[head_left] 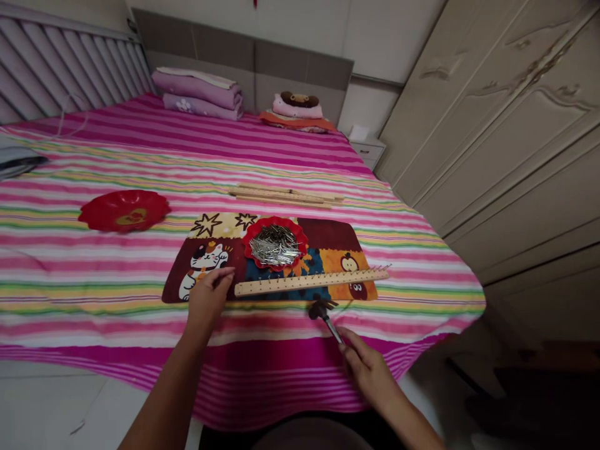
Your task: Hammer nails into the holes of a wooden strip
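Two hands, head view. Right hand (368, 367) grips a hammer (329, 324) on the near side of the wooden strip (309, 284); handle end hidden by the fingers. Left hand (210, 299) just off the strip's left end, fingertips drawn together; can't tell if anything's pinched. Upright nails (319, 275) line the strip, too small to count. Red bowl (247, 242) beyond strip, floor hidden under loose nails (275, 248). Forearms cut off at bottom.
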A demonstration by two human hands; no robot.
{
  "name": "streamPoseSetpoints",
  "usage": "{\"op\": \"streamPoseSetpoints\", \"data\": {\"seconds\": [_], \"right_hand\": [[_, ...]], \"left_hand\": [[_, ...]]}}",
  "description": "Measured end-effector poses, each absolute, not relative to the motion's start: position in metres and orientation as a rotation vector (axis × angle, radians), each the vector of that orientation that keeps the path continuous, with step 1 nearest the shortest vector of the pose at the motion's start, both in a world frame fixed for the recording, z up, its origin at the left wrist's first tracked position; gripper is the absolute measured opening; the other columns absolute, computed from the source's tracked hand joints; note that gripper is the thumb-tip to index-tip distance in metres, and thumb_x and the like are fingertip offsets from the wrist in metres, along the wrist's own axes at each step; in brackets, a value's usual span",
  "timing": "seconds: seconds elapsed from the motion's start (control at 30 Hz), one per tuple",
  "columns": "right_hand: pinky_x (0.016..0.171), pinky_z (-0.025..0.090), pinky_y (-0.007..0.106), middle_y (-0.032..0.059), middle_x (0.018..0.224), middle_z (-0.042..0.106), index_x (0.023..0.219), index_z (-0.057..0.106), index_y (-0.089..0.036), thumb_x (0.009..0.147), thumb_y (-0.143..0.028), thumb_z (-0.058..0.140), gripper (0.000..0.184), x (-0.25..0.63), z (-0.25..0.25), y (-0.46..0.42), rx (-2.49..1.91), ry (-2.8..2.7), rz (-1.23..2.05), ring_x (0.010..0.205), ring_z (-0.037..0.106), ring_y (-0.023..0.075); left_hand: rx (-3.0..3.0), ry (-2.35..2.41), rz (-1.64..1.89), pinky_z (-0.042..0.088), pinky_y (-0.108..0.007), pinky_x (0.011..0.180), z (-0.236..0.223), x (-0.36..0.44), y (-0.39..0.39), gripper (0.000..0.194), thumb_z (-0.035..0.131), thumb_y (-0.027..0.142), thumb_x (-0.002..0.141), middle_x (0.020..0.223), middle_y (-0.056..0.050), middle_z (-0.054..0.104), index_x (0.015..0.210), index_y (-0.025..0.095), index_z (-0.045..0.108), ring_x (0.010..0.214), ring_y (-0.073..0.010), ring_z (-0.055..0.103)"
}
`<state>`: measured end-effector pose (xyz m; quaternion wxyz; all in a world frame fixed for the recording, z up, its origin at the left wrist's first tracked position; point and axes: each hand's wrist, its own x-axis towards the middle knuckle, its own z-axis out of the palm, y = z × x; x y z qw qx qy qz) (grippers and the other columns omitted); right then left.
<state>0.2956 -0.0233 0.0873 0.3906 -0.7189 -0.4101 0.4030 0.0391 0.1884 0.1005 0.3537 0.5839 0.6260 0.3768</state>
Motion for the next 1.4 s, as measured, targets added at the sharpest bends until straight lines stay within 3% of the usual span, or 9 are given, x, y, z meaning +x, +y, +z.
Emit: {"op": "streamPoseSetpoints", "data": {"seconds": [0.17, 0.3, 0.47, 0.6, 0.8, 0.93, 1.1, 1.4], "right_hand": [[0.037, 0.023, 0.021, -0.0077, 0.047, 0.035, 0.115, 0.056, -0.017, 0.075, -0.053, 0.052, 0.054, 0.309, 0.048, -0.046, -1.829, -0.725, 1.115, 0.040, 0.032, 0.0101], [0.031, 0.016, 0.018, -0.0120, 0.041, 0.033, 0.121, 0.047, -0.016, 0.074, -0.056, 0.049, 0.062, 0.309, 0.043, -0.047, -1.767, -0.585, 1.230, 0.032, 0.024, 0.0074], [0.028, 0.017, 0.015, -0.0118, 0.043, 0.040, 0.117, 0.047, -0.018, 0.072, -0.055, 0.050, 0.058, 0.308, 0.050, -0.043, -1.745, -0.536, 1.261, 0.028, 0.026, 0.0057], [0.027, 0.018, 0.015, -0.0121, 0.043, 0.040, 0.115, 0.048, -0.018, 0.071, -0.053, 0.051, 0.056, 0.307, 0.051, -0.041, -1.745, -0.520, 1.257, 0.028, 0.028, 0.0054], [0.027, 0.017, 0.014, -0.0126, 0.042, 0.039, 0.115, 0.047, -0.019, 0.073, -0.051, 0.049, 0.053, 0.308, 0.047, -0.041, -1.720, -0.527, 1.274, 0.027, 0.026, 0.0049], [0.026, 0.017, 0.013, -0.0124, 0.043, 0.040, 0.115, 0.047, -0.019, 0.073, -0.051, 0.049, 0.053, 0.308, 0.048, -0.041, -1.721, -0.532, 1.273, 0.027, 0.026, 0.0047], [0.025, 0.018, 0.013, -0.0122, 0.044, 0.041, 0.116, 0.046, -0.019, 0.073, -0.052, 0.050, 0.055, 0.309, 0.046, -0.040, -1.710, -0.539, 1.282, 0.027, 0.027, 0.0044], [0.025, 0.019, 0.014, -0.0117, 0.045, 0.043, 0.119, 0.045, -0.019, 0.073, -0.053, 0.050, 0.058, 0.309, 0.045, -0.042, -1.732, -0.544, 1.275, 0.027, 0.029, 0.0048]], "left_hand": [[1.744, 1.712, 0.862, 0.046, -0.030, 0.079, 0.118, 0.056, 0.202, 0.025, 0.054, 0.039, 0.072, 0.088, -0.001, 0.071, 0.085, 0.025, 0.070, 0.084, -0.0199, 0.062], [2.118, 1.770, 0.619, 0.043, -0.034, 0.081, 0.128, 0.083, 0.217, 0.026, 0.050, 0.035, 0.078, 0.091, -0.007, 0.068, 0.086, 0.023, 0.072, 0.091, -0.0234, 0.059], [2.404, 1.939, 0.301, 0.039, -0.043, 0.077, 0.133, 0.111, 0.226, 0.033, 0.049, 0.042, 0.081, 0.098, -0.015, 0.064, 0.087, 0.020, 0.073, 0.095, -0.0324, 0.055], [2.459, 1.944, 0.219, 0.038, -0.044, 0.078, 0.135, 0.125, 0.229, 0.033, 0.051, 0.044, 0.078, 0.099, -0.016, 0.065, 0.082, 0.019, 0.073, 0.095, -0.0336, 0.054], [2.341, 1.904, 0.247, 0.040, -0.042, 0.073, 0.134, 0.124, 0.236, 0.027, 0.046, 0.029, 0.077, 0.095, -0.015, 0.067, 0.078, 0.019, 0.072, 0.093, -0.0334, 0.059], [2.152, 1.829, 0.343, 0.041, -0.036, 0.070, 0.139, 0.115, 0.240, 0.021, 0.052, 0.032, 0.073, 0.091, -0.010, 0.069, 0.074, 0.021, 0.070, 0.089, -0.0288, 0.061], [1.874, 1.647, 0.673, 0.041, -0.028, 0.064, 0.139, 0.098, 0.237, 0.017, 0.058, 0.036, 0.067, 0.068, -0.001, 0.068, 0.069, 0.022, 0.067, 0.069, -0.0183, 0.060], [1.265, 1.327, 0.898, 0.037, -0.022, 0.050, 0.126, 0.070, 0.201, 0.036, 0.071, 0.045, 0.050, 0.059, 0.002, 0.062, 0.070, 0.016, 0.064, 0.053, -0.0100, 0.050]]}}
